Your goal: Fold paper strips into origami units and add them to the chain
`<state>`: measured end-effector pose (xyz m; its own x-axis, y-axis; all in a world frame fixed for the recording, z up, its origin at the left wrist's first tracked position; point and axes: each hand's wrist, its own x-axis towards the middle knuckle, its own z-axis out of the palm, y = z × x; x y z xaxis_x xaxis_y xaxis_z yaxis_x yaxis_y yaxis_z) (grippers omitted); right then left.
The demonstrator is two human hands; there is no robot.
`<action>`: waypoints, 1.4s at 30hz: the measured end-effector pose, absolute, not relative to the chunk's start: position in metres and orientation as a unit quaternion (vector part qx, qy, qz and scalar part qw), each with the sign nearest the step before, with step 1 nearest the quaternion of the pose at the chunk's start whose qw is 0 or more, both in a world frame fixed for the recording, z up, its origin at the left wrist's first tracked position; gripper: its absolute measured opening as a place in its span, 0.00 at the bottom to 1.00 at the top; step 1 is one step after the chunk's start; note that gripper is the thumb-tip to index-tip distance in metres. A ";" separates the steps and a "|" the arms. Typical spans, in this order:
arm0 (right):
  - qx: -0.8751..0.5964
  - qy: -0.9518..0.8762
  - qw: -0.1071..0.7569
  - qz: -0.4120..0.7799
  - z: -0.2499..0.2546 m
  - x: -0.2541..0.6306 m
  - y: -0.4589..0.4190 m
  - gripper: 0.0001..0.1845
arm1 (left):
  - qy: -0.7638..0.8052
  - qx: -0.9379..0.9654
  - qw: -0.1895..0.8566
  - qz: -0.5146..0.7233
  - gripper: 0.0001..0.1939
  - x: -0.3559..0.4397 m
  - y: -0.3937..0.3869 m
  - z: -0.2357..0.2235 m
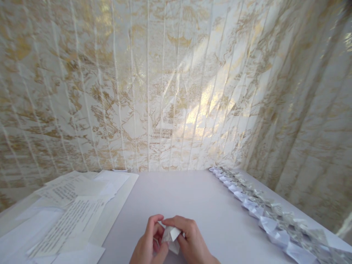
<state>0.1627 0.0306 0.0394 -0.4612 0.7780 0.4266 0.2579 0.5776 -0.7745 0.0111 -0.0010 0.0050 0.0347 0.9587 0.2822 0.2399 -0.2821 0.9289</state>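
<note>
Both of my hands meet low in the middle of the head view, pinching a small folded piece of white paper between them. My left hand curls its fingers around the paper's left side, thumb on top. My right hand grips the right side with thumb and fingers closed on it. The paper is held just above the white table. Part of the folded piece is hidden behind my fingers.
A loose pile of printed white sheets lies at the left. A long row of several folded paper pieces runs along the table's right edge. A cream and gold patterned curtain hangs behind and to the right.
</note>
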 end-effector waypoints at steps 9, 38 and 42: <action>-0.244 -0.797 0.436 0.340 0.032 0.164 0.036 0.19 | 0.415 0.475 0.525 0.572 0.22 0.003 0.001 0.022; -0.345 -0.641 0.500 0.469 0.018 0.160 0.043 0.24 | 0.496 0.574 0.435 0.485 0.25 0.005 0.005 0.003; -0.322 -0.615 0.508 0.510 0.016 0.158 0.042 0.25 | 0.500 0.609 0.391 0.476 0.19 0.007 0.004 0.004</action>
